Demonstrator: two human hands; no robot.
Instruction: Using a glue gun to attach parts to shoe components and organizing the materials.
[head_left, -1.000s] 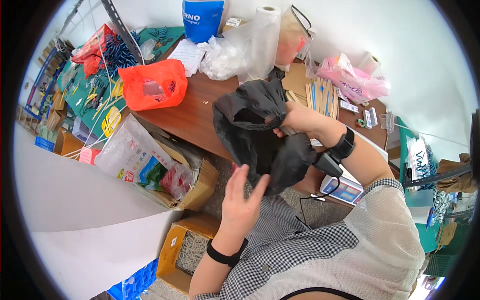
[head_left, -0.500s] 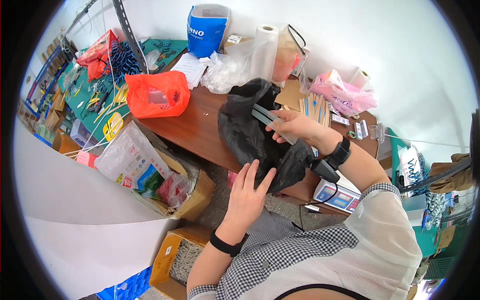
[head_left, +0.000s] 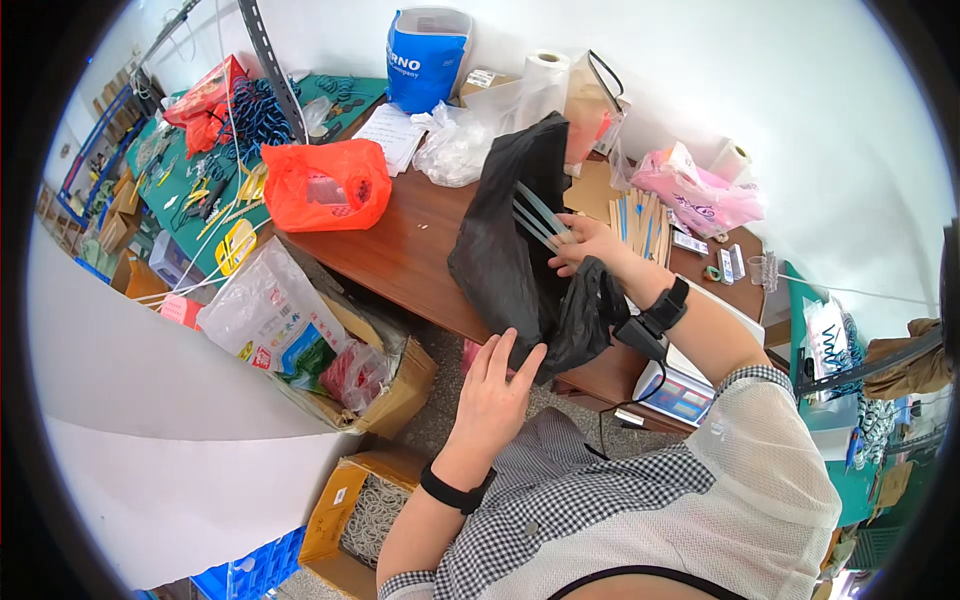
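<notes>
A black plastic bag (head_left: pixel 500 250) stands gaping at the front edge of the brown table, its far side raised. My right hand (head_left: pixel 592 248) reaches over its right side, closed around several pale translucent strips (head_left: pixel 540 217). Their free ends point up and left inside the bag's mouth; the ends under my palm are hidden. Against the bag's near side lies my left hand (head_left: pixel 497 385), open, with its fingers stretched out and touching the plastic. The bag's bottom and contents are out of sight.
On the brown table (head_left: pixel 400 265) are a red plastic bag (head_left: pixel 325 190), a blue bag (head_left: pixel 428 62), a clear film roll (head_left: pixel 543 88), a pink bag (head_left: pixel 695 190) and a bundle of thin sticks (head_left: pixel 640 228). Cardboard boxes (head_left: pixel 400 395) and a white-and-blue device (head_left: pixel 680 390) stand near me.
The black bag's far side has risen and opened up taller. My right hand and the strips sit a little lower inside its mouth. My left hand stays on the bag's near side.
</notes>
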